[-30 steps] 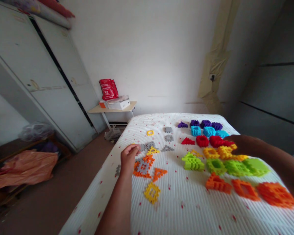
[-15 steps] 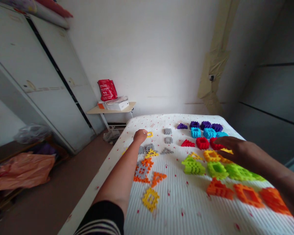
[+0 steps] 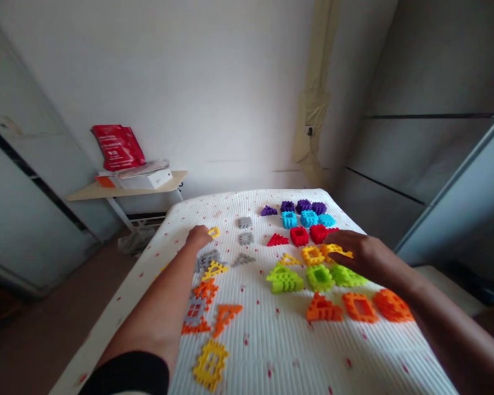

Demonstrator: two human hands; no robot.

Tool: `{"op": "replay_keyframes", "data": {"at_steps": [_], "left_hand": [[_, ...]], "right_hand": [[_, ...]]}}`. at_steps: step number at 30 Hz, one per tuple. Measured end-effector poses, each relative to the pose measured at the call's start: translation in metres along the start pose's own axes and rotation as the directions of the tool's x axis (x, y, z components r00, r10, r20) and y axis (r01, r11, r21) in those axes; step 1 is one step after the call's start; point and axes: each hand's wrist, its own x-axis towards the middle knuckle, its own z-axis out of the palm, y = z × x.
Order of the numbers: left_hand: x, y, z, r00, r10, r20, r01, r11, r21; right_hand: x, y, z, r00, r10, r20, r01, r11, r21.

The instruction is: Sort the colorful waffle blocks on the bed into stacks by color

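Observation:
My left hand (image 3: 198, 237) reaches over the far left of the bed-like surface, its fingers closed on a small yellow square-frame building piece (image 3: 214, 232). Below it lie grey notched pieces (image 3: 208, 259), a yellow triangle (image 3: 214, 269), a grey window panel (image 3: 195, 310) with orange pieces around it, and an orange triangle (image 3: 226, 317). My right hand (image 3: 356, 248) is over the right end of the yellow row, thumb and fingers apart around a yellow stack (image 3: 333, 251); whether it touches the stack is unclear. Red pieces (image 3: 319, 234) lie just beyond its fingertips.
Purple (image 3: 303, 206), blue (image 3: 309, 218), green (image 3: 320, 277) and orange (image 3: 359, 307) pieces form rows on the right. Several grey pieces (image 3: 246, 238) lie mid-surface. A small table (image 3: 91, 191) with a red bag (image 3: 117, 148) stands back left, near the wall.
The view has turned to the right, so everything appears shifted left. My left hand still grips the yellow square frame, and my right hand stays over the yellow row.

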Motion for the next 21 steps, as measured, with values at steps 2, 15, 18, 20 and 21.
{"op": "replay_keyframes", "data": {"at_steps": [2, 15, 18, 20, 21], "left_hand": [[-0.004, -0.003, -0.004, 0.998, -0.039, 0.040, 0.038, 0.999, 0.018], [-0.057, 0.035, -0.016, 0.993, 0.073, -0.092, -0.100, 0.938, -0.332], [-0.090, 0.047, -0.006, 0.982, 0.120, -0.144, -0.170, 0.893, -0.417], [-0.114, 0.052, 0.001, 0.976, 0.116, -0.183, -0.188, 0.875, -0.446], [-0.126, 0.054, 0.004, 0.971, 0.112, -0.209, -0.199, 0.865, -0.461]], "right_hand": [[0.001, 0.001, -0.004, 0.999, 0.041, 0.005, -0.041, 0.999, 0.010], [0.007, -0.003, -0.008, 0.997, 0.077, 0.014, -0.078, 0.996, 0.042], [0.021, -0.014, 0.004, 0.999, 0.021, 0.028, -0.023, 0.997, 0.069], [0.033, -0.028, 0.016, 0.999, -0.023, 0.032, 0.019, 0.995, 0.101], [0.039, -0.036, 0.023, 0.999, -0.043, 0.031, 0.039, 0.992, 0.118]]}}
